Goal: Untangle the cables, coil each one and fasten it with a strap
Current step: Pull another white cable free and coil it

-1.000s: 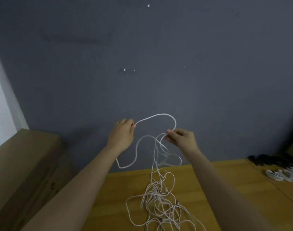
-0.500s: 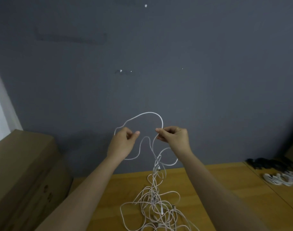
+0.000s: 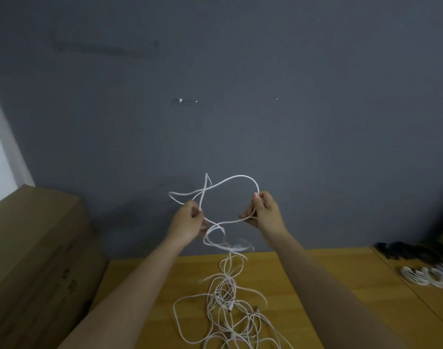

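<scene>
A thin white cable (image 3: 236, 178) arcs in the air between my two raised hands. My left hand (image 3: 187, 224) pinches it at the left, where two loops cross above the fingers. My right hand (image 3: 264, 214) pinches the arc's right end between thumb and fingertips. Below the hands the cable hangs blurred and runs down into a tangle of white cables (image 3: 230, 311) on the wooden table (image 3: 303, 285).
A brown cardboard box (image 3: 34, 248) stands at the left beside the table. At the far right lie coiled white cables (image 3: 427, 275) and a heap of black straps or cables (image 3: 411, 251). A grey wall rises right behind the table.
Both hands have drawn apart again and a second loop now stands above my left hand. The hanging stretch swings and looks blurred. The view has tilted slightly.
</scene>
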The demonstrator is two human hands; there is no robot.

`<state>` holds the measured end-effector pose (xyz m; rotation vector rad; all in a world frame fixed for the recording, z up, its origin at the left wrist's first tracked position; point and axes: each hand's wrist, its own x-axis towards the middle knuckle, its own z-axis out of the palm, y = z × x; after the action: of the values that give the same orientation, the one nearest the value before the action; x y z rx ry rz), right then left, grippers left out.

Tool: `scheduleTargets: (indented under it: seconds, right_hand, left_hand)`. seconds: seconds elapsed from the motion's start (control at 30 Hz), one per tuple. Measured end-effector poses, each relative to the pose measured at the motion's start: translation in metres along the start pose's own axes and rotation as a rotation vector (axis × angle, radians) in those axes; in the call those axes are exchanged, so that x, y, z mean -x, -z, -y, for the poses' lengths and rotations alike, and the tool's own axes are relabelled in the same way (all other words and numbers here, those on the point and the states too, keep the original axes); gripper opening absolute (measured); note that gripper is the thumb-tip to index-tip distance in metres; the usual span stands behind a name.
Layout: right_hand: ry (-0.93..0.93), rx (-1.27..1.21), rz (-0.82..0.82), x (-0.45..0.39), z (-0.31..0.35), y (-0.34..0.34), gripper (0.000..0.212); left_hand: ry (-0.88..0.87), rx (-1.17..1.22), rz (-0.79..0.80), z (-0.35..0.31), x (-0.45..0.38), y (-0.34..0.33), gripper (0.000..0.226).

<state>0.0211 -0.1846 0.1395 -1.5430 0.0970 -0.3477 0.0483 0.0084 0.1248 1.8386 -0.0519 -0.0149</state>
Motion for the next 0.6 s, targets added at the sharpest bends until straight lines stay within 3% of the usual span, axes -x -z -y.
scheduleTargets:
  seconds: [0.1,0.27,0.37,0.43,0.5,0.6]
  right_hand:
    - [-0.023,-0.079,-0.062,-0.004,-0.005,0.007,0.025]
    - [0.178,0.443,-0.06,-0.01,-0.011,0.024,0.028]
    - [0.261,0.795,-0.022,-0.012,-0.018,0.049,0.028]
    - [0.25,0.971,0.022,-0.013,-0.022,0.065,0.028]
    - [0.254,1.09,0.038,-0.014,-0.023,0.067,0.028]
    - [0.251,1.049,0.003,-0.014,-0.022,0.056,0.031]
  left_hand:
    - [0.029,-0.03,-0.113,0.011,-0.008,0.013,0.02]
    - [0.045,-0.107,-0.203,0.016,-0.016,0.027,0.016]
    - [0.002,-0.309,-0.359,0.023,-0.018,0.049,0.013]
    - [-0.013,-0.437,-0.376,0.026,-0.018,0.062,0.015]
    - [-0.048,-0.54,-0.389,0.024,-0.019,0.066,0.019]
    - [-0.053,-0.52,-0.394,0.021,-0.022,0.062,0.022]
